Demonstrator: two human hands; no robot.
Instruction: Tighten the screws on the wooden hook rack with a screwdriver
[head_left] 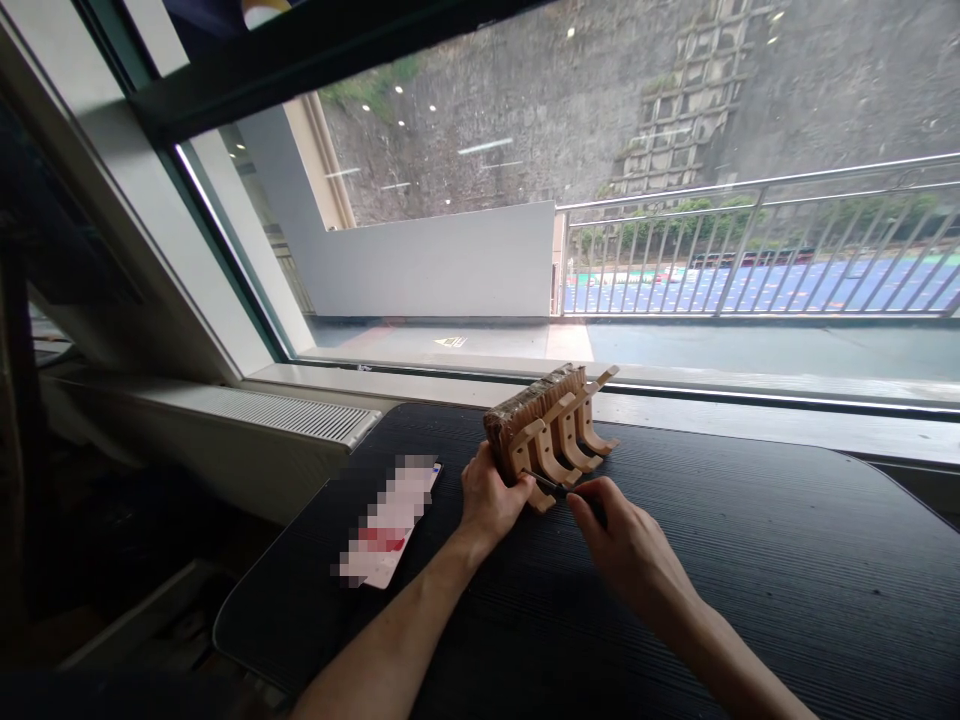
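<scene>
A wooden rack with several curved hooks [564,446] leans against a brown block that looks like taped cardboard [536,398]. My left hand [491,497] is closed around the near left end, its thumb by the nearest hook. A dark-handled screwdriver [556,489] sits in my right hand [616,527], fingers wrapped round the handle. Its thin shaft points left to the nearest hook's plate, close to my left thumb. Whether a screw is at the tip is too small to tell.
Everything stands on a black table [750,560] with rounded corners. Left of my hands lies a flat pinkish item [394,525], partly blurred out. Behind the table run a window sill [420,385] and a large window. A white vented radiator cover [300,412] is at the left.
</scene>
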